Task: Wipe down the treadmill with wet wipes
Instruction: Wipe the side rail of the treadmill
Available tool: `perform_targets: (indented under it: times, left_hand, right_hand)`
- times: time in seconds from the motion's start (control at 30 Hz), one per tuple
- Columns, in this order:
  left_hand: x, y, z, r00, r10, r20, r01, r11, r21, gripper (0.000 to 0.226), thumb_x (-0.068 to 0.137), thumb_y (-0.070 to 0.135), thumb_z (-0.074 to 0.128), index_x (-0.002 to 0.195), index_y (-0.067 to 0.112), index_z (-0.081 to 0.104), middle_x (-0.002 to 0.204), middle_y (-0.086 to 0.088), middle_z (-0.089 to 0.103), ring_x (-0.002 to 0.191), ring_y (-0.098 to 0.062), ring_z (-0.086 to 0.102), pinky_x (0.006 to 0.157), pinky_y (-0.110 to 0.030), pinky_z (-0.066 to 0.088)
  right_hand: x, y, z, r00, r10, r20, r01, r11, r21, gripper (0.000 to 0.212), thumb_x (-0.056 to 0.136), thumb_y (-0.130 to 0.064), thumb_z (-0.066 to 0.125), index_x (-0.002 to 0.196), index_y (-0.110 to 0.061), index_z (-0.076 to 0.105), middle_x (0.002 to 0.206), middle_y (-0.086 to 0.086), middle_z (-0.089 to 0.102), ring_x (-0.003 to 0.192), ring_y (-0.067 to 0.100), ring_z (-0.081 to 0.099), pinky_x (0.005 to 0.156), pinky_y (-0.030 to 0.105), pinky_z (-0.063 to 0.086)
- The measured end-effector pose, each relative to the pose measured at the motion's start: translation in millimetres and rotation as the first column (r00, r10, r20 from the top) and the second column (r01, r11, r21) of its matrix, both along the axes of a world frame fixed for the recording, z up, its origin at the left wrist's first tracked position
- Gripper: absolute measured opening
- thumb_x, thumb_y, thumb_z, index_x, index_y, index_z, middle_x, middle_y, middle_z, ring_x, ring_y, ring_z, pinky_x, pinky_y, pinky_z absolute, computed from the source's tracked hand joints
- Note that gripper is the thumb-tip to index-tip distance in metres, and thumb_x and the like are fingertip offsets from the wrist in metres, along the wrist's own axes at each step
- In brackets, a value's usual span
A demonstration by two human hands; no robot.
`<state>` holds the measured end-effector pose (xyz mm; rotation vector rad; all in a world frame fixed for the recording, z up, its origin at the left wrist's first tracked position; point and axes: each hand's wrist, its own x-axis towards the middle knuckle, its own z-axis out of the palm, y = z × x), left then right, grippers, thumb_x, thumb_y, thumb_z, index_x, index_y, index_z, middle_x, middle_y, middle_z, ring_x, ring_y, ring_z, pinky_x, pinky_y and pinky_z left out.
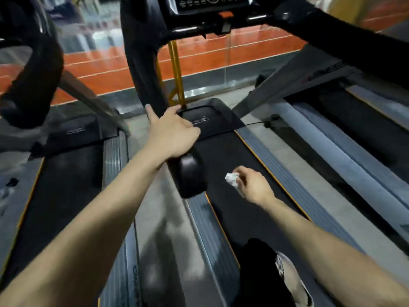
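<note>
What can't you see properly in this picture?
All in the head view:
1. Console: cut off by the top edge, and its buttons are too blurred to read.
2. Wet wipe: crumpled, and partly hidden by the right hand.
3. Left hand: it covers the handrail, so I cannot tell whether it grips.
4. Motor cover: its logo is too small and blurred to read.
</note>
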<state>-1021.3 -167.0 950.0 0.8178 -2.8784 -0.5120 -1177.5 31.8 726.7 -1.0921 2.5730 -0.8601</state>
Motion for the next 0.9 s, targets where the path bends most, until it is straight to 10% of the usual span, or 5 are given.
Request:
perform_targets:
  times: [0.27,0.53,0.73,0.9]
  left_hand:
    - [19,-12,-38,0.934,-0.148,-0.324,0.181,0.981,0.074,0.033,0.089,0.059,0.041,0.071,0.047,0.067,0.126,0.015,0.059,0.158,-0.03,0.026,0.126,-0.059,-0.018]
    - [77,27,-68,0.748,-0.191,-0.635,0.242,0.97,-0.007,0.039,0.109,0.039,0.052,0.143,0.02,0.057,0.167,0.0,0.036,0.164,-0.021,0.004,0.13,-0.061,0.01]
    - [148,66,-140,0.793,-0.201,-0.575,0.244,0.97,-0.004,0.1,0.097,0.014,0.07,0.17,0.014,0.001,0.178,0.002,-0.006,0.164,-0.016,0.006,0.128,-0.043,0.031]
    - [167,72,-207,0.936,-0.323,-0.143,0.326,0.945,0.003,0.054,0.102,0.032,0.054,0.154,0.04,0.041,0.148,0.01,0.053,0.122,-0.018,0.065,0.102,-0.039,0.054]
  right_hand:
    - [140,69,2,0.979,-0.162,0.126,0.165,0.986,-0.014,0.055,0.079,-0.068,0.034,0.111,-0.034,0.063,0.1,-0.011,0.068,0.086,0.011,0.065,0.074,0.038,0.053]
    - [194,82,-27,0.954,-0.263,0.146,0.263,0.965,0.02,0.036,0.098,-0.043,0.058,0.13,-0.029,0.061,0.119,-0.008,0.069,0.104,0.017,0.067,0.083,0.03,0.05]
    - [216,117,-50,0.916,-0.358,0.182,0.357,0.933,0.036,0.035,0.103,-0.031,0.056,0.138,-0.028,0.056,0.125,-0.004,0.069,0.107,0.019,0.067,0.087,0.032,0.052]
    - [232,160,-66,0.875,-0.454,0.167,0.453,0.89,0.048,0.038,0.103,-0.022,0.053,0.141,-0.025,0.054,0.128,0.002,0.071,0.114,0.029,0.067,0.089,0.038,0.052]
